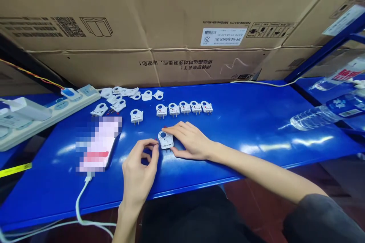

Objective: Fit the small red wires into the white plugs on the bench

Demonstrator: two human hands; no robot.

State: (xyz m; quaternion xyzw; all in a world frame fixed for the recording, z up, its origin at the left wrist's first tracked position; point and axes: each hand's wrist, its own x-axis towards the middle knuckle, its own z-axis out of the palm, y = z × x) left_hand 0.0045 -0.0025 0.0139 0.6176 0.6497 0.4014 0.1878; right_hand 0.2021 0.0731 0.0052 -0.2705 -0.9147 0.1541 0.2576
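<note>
On the blue shelf, my right hand (191,140) grips a white plug (165,140) with a round ring opening, fingertips at its top and thumb at its lower right. The metal prongs face me. My left hand (141,167) is closed in a pinch at the plug's left side, on a thin wire (159,143) with a red end. A speck of red also shows by my right fingertips. Beyond my hands stands a row of several similar plugs (184,108), small dark and red bits in their rings. Another plug (137,116) stands apart to their left.
Loose white plug parts (119,93) lie at the back left. A phone (99,144) with a white cable (78,201) lies left of my hands. A power strip (65,106) runs along the left side. Plastic bottles (310,117) lie at right. A large carton (159,19) forms the back.
</note>
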